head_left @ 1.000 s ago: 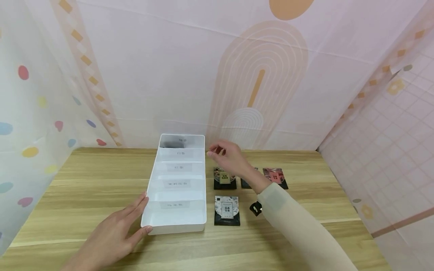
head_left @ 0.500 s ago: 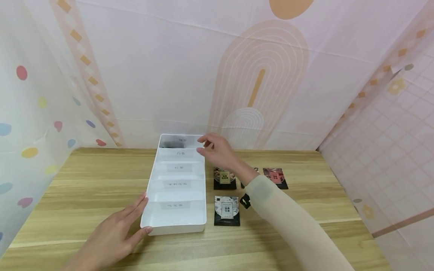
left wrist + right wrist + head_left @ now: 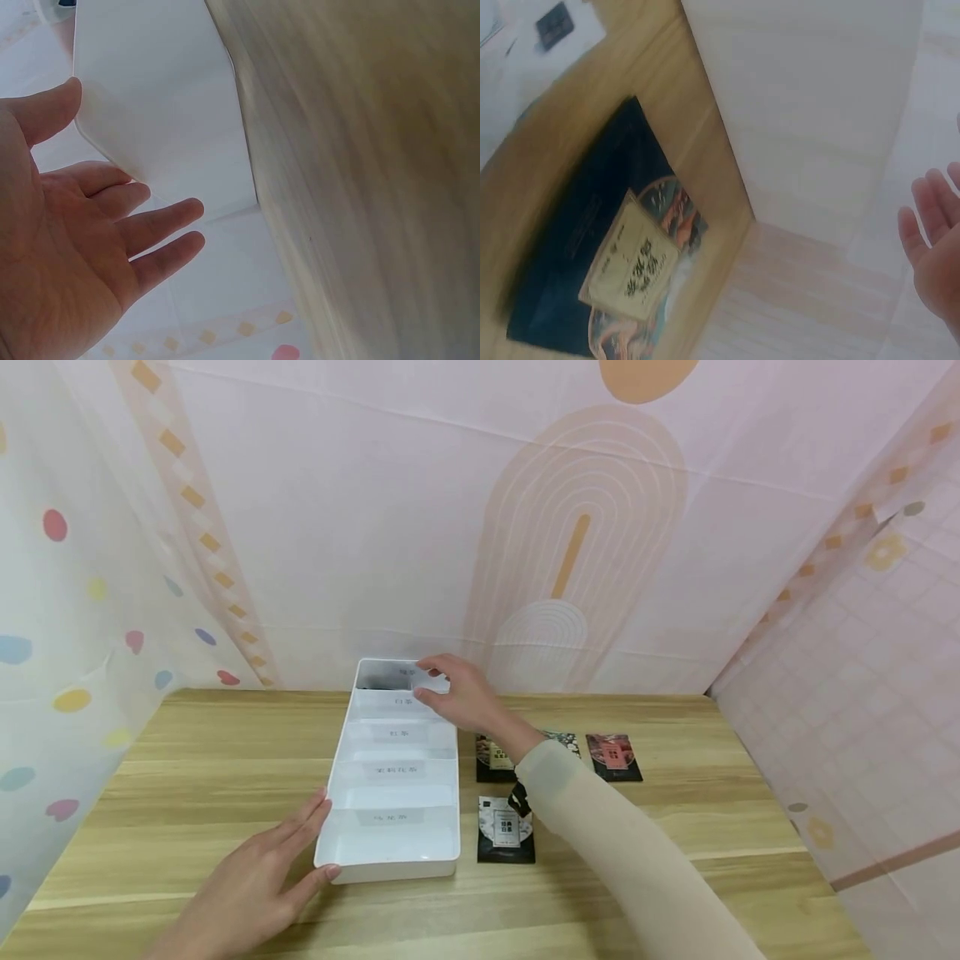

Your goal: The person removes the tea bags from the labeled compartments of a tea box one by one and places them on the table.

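A long white box (image 3: 393,870) with a row of labelled compartments stands on the table. My left hand (image 3: 247,877) rests at its near left corner, thumb at the front rim and fingers along the side. In the left wrist view those fingers (image 3: 161,225) are spread and relaxed. My right hand (image 3: 461,697) is over the far right end of the box, fingers loosely bent, nothing visible between them. A dark, shiny packet (image 3: 382,680) lies in the farthest compartment. The other compartments show bare white floors.
Right of the box lie a white-and-black tea packet (image 3: 504,847), a yellow-labelled one (image 3: 634,262), a red-labelled one (image 3: 615,757) and a green-patterned one (image 3: 566,743) partly behind the right forearm. Patterned cloth (image 3: 337,568) hangs behind the table.
My right hand has moved left from beside the box to over its far compartments. The left hand has stayed at the near left corner, and the packets lie as before.
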Demonstrator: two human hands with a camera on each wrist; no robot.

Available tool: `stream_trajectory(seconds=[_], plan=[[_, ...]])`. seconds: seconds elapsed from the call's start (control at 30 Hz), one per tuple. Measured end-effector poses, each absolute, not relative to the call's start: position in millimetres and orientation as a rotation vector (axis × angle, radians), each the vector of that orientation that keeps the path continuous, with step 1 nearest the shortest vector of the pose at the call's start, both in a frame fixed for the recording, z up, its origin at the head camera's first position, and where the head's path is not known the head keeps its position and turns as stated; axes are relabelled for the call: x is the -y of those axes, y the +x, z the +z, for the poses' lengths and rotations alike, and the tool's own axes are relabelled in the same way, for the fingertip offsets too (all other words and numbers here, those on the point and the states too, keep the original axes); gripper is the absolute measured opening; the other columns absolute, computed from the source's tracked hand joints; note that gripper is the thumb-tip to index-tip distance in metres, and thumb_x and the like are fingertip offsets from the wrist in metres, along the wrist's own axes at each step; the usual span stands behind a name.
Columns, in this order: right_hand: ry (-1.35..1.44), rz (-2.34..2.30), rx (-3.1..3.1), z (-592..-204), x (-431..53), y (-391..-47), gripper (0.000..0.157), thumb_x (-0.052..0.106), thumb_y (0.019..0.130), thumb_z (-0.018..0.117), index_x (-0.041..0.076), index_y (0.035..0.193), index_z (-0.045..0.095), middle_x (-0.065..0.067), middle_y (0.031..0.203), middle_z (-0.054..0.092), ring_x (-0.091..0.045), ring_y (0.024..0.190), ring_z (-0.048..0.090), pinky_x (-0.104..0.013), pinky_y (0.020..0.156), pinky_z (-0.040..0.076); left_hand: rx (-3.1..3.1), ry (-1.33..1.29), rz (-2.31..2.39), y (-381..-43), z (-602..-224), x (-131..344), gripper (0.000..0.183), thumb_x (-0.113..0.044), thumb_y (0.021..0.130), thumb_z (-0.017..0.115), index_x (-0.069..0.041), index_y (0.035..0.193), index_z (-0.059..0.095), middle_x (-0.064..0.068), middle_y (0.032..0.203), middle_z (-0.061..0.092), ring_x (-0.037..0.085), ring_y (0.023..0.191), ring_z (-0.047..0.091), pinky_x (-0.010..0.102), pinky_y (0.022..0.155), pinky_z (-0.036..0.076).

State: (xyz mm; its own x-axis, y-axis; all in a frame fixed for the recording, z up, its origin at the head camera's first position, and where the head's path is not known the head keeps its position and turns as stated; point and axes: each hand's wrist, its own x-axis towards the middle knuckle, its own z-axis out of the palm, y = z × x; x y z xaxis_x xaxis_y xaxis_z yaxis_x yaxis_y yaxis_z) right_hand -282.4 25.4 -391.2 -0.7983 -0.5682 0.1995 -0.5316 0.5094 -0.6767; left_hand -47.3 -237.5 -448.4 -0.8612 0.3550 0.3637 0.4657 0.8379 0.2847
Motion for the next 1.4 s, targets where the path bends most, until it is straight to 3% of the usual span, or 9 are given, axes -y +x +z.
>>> stream_trajectory(seconds=[0.3,0.67,1.0,1.4], plan=[[-0.905,-1.172,-2.695,-406,-13,-287,0.053,0.029,0.102,0.071,0.009,0.149,0.058,-0.011,0.144,0.062,-0.031,0.13,0.059,-0.04,0.104,0.052,2.703,-0.625,-0.523,-46,-449,239,0.078,-0.039,0.09,0.083,0.004,0.148,0.055,0.018,0.154,0.054,0.036,0.119,0.068,0.054,0.09,0.058],[-0.924,-1.112,-2.696,-419,-3,-292,0.049,0.028,0.103,0.069,0.005,0.146,0.06,-0.009,0.148,0.059,-0.025,0.131,0.059,-0.036,0.109,0.05,2.721,-0.62,-0.533,-44,-446,238,0.078,-0.038,0.091,0.082,0.004,0.149,0.054,0.017,0.155,0.053,0.037,0.12,0.067,0.054,0.091,0.057],[-0.95,-1.064,-2.733,-424,3,-291,0.041,0.022,0.106,0.066,0.002,0.141,0.064,-0.013,0.146,0.061,-0.027,0.137,0.055,-0.035,0.116,0.044,2.745,-0.598,-0.537,-44,-445,238,0.079,-0.039,0.09,0.082,0.003,0.15,0.053,0.016,0.156,0.052,0.037,0.119,0.068,0.055,0.091,0.057],[-0.987,-0.989,-2.794,-425,8,-290,0.026,0.013,0.107,0.061,0.004,0.128,0.073,-0.011,0.134,0.069,-0.025,0.129,0.061,-0.032,0.11,0.048,2.736,-0.595,-0.529,-43,-444,240,0.078,-0.038,0.09,0.082,0.003,0.149,0.054,0.016,0.156,0.053,0.037,0.119,0.068,0.055,0.091,0.057]])
